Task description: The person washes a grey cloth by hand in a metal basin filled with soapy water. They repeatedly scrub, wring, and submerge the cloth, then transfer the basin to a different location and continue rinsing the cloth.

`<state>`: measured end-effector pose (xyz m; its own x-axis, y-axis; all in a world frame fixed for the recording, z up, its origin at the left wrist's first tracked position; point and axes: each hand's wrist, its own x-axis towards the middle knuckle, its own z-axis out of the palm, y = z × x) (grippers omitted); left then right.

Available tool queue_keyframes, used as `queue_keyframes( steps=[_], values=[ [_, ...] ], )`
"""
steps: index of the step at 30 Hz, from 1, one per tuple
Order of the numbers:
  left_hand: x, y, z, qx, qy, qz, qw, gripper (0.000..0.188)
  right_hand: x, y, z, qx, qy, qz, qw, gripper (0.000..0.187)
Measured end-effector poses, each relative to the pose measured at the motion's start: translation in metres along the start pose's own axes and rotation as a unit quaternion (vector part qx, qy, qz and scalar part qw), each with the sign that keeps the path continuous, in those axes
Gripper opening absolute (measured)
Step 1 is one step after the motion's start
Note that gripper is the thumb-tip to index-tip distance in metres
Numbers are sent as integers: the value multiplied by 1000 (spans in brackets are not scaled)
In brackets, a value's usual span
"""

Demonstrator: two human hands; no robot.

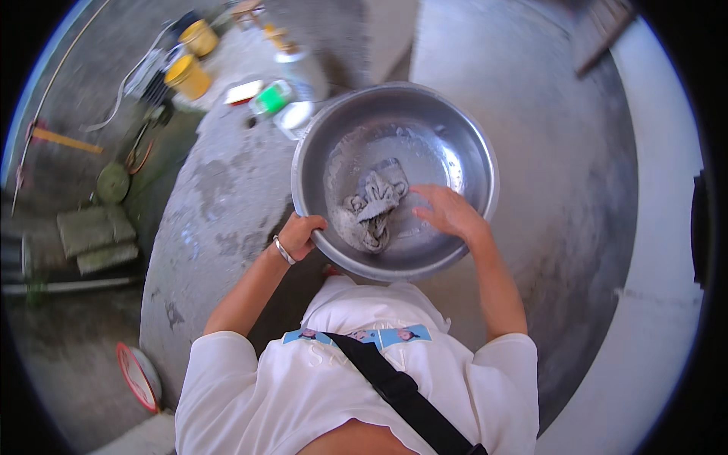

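A large round metal basin (394,263) is in front of me, tilted so that I look into it. My left hand (300,235), with a silver bangle at the wrist, is closed round its near-left rim. Crumpled inside lies a wet grey cloth (371,212), with a little water around it. Over the right inside of the basin is my right hand (449,211), fingers stretched toward the cloth and apart from one another. The fingertips come close to the cloth's edge; whether they touch it I cannot tell. Nothing shows in that hand.
Left of the basin runs a rough concrete ledge (220,182). Blurred bottles, a green-and-white container (273,98) and yellow buckets (187,77) stand beyond. A red-rimmed bowl (139,377) leans low at left. A white wall (660,197) bounds the right.
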<state>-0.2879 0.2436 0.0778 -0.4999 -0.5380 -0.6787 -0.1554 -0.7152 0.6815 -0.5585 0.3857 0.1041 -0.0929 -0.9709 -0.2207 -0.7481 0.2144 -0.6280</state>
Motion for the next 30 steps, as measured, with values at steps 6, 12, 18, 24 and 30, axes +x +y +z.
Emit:
queue_keyframes(
  steps=[6, 12, 18, 24, 30],
  values=[
    [59, -29, 141, 56, -105, -74, 990, 15, -91, 92, -58, -5, 56, 141, 988, 41],
    [116, -54, 246, 114, -169, -113, 972, 14, -127, 167, -78, 36, 64, 179, 981, 46],
    [182, -54, 343, 161, -198, -141, 957, 15, -110, 271, -80, -43, 26, 176, 983, 39],
    [236, -17, 454, 200, -211, -137, 947, 19, -105, 342, -160, 57, 118, 93, 987, 24],
    [294, 30, 536, 200, -206, -162, 944, 20, -89, 343, -294, 274, 226, 166, 920, 17]
  ],
)
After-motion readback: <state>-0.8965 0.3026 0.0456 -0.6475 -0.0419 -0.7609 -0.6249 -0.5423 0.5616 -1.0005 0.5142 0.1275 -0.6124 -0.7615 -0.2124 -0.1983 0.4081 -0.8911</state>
